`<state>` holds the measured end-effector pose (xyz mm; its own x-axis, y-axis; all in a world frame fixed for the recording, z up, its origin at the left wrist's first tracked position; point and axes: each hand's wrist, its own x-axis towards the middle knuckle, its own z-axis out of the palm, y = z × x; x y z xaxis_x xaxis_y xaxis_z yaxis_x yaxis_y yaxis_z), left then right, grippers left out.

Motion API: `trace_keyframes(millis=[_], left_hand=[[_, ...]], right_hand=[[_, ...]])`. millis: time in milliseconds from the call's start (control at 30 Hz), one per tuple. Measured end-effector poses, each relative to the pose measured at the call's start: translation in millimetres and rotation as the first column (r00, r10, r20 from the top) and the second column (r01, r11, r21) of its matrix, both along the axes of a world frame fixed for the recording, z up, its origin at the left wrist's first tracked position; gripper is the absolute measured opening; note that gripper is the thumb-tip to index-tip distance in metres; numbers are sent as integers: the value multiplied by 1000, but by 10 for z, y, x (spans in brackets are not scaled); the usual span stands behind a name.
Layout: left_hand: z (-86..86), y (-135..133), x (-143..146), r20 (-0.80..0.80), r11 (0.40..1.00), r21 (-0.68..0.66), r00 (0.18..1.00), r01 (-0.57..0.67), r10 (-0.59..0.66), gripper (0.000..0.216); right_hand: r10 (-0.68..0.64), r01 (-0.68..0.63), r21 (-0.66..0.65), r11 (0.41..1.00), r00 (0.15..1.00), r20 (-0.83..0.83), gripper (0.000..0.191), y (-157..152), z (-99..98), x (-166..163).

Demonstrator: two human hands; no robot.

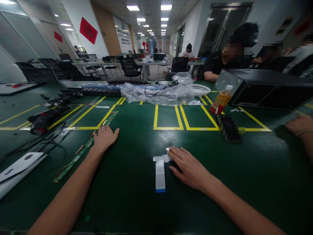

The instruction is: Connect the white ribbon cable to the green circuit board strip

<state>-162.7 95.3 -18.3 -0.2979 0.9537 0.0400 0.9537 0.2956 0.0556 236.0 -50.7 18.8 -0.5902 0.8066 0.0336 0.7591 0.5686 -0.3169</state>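
Note:
A long, narrow green circuit board (81,156) lies slantwise on the dark green table. Across its upper part rests my left hand (104,138), fingers laid over the board and thumb spread out to the right. A flat white ribbon cable (160,174), folded into a T shape with a blue-edged end towards me, lies in the middle. My right hand (187,164) is palm down beside it, fingers extended, the fingertips touching the right end of its crosspiece. The underside of both hands is hidden.
Left stand a white device (22,168) with black cables and a dark tool (46,120). Clear plastic wrap (156,94) lies behind. Rightward are a drink bottle (221,99), a black case (266,88), a blurred dark object (230,128) and another person's hand (299,125).

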Motion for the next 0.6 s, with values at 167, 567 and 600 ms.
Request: trace_keyframes(millis=[167,567,600], left_hand=[[3,-1,5,-6,997,67,999,-32,32,81],[139,-357,787,148,809,-51,806,585,-573,72],[166,-458,949,181,742,-49,737,668,-651,71]], right_hand=[[-4,4,-9,1000,1000,5,58,-4,21,4],[1,-1,-11,1000,1000,22,57,-70,21,-72],[3,-2,-3,1000,1000,28,58,-85,15,-89]])
